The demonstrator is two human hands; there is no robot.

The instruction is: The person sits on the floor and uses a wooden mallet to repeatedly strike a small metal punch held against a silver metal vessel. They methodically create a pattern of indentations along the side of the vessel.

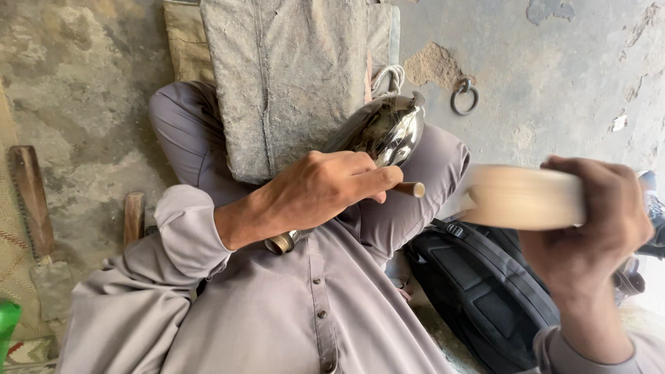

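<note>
We see a shiny metal vessel (pixel 384 128) lying tilted across the person's lap, its rounded body against the lower edge of a grey padded cloth (pixel 284 76) that hangs over the raised knee. The left hand (pixel 318 190) rests over the vessel's lower part, its grip clenched around a thin wooden rod (pixel 409 188) whose blunt end pokes out past the fingers, just below the metal body. A brass-coloured end (pixel 280 242) shows under the wrist, though we cannot tell what it belongs to.

To the right, well apart from the vessel, the right hand (pixel 596 221) is raised with its grip closed on a pale wooden mallet (pixel 519 197), which is blurred and points toward the rod.

Outward from there, a black backpack (pixel 478 291) sits on the floor just under the mallet, close against the person's thigh. A metal ring (pixel 464 97) lies on the rough concrete floor (pixel 554 69) beyond the knee. On the left side, a wooden-handled saw (pixel 31 201) and a short wooden piece (pixel 134 218) lie near a woven mat (pixel 14 256), with something green (pixel 8 322) at the frame's edge.

Bare floor opens above and to the right of the knee; the lap itself is crowded by cloth and arms.
</note>
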